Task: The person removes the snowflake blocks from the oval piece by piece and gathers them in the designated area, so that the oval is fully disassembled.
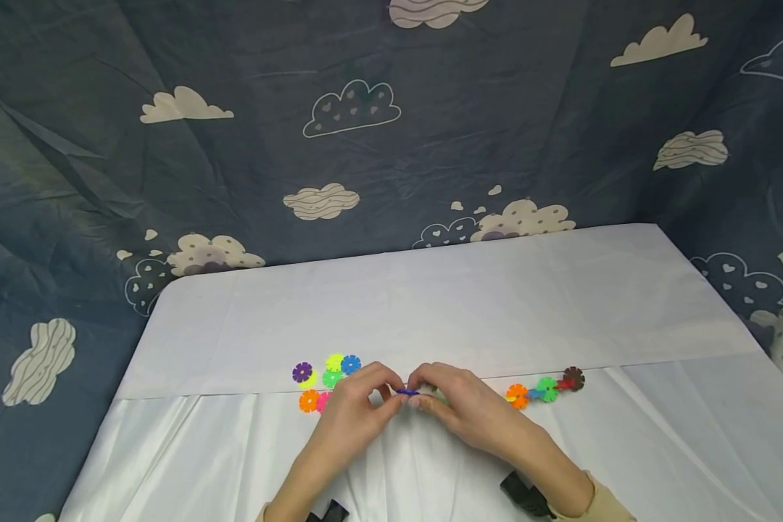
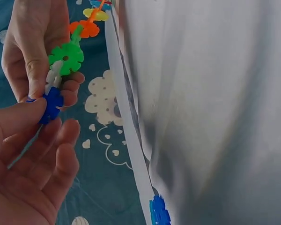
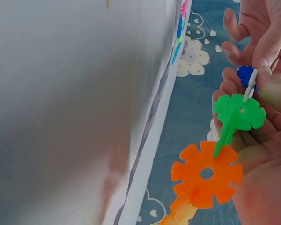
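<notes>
Both hands meet over the front middle of the white-covered table. My left hand pinches a dark blue notched flower disc between thumb and fingers. The thumb of my right hand presses near a white disc, seen edge-on and joined to the blue one. From there a chain runs along the right palm: a green disc, another green one edge-on, then an orange disc and yellow beyond. In the head view the chain continues past the right hand to a brown disc.
Left of the hands lie several loose discs, among them a purple disc, an orange disc and a blue disc. The white tablecloth has a seam across it. Dark cloud-patterned fabric hangs behind.
</notes>
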Action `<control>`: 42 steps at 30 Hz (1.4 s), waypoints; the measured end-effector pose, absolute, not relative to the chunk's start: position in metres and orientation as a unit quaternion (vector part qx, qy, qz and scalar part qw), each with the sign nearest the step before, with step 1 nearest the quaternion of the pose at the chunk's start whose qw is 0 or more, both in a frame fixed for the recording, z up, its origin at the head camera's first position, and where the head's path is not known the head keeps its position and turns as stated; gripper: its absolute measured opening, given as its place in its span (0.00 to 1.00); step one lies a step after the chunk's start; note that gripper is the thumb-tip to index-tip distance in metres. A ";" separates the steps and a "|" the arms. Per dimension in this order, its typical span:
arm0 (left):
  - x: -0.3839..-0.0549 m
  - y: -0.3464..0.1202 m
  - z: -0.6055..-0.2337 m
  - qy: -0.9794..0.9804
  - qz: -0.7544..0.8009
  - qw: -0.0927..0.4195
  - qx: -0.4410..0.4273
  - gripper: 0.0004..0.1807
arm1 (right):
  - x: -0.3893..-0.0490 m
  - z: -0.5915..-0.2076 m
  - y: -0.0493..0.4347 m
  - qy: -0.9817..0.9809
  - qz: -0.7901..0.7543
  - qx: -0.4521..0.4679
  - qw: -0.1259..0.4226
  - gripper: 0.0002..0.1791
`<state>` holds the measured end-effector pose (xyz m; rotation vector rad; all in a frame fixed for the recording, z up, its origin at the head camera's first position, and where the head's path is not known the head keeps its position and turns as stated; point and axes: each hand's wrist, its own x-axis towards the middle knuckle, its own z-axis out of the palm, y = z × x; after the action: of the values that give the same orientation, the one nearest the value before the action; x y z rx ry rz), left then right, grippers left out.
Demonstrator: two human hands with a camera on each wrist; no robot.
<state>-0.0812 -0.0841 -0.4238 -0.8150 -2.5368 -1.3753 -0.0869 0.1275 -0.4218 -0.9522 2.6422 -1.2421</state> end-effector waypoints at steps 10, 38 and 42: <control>-0.083 -0.087 -0.425 -0.829 -0.451 0.069 -0.324 0.07 | -0.089 -0.421 0.128 0.845 -0.439 -0.298 0.058 0.17; -0.091 -0.095 -0.425 -0.786 -0.399 0.200 -0.429 0.05 | -0.093 -0.412 0.141 0.819 -0.468 -0.299 0.146 0.06; -0.090 -0.095 -0.425 -0.788 -0.394 0.200 -0.429 0.07 | -0.091 -0.415 0.138 0.820 -0.470 -0.303 0.118 0.05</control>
<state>-0.0905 -0.0950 -0.4248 -1.1988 -2.2027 -1.1018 -0.0915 0.1382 -0.4154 -0.8875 2.4000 -1.3767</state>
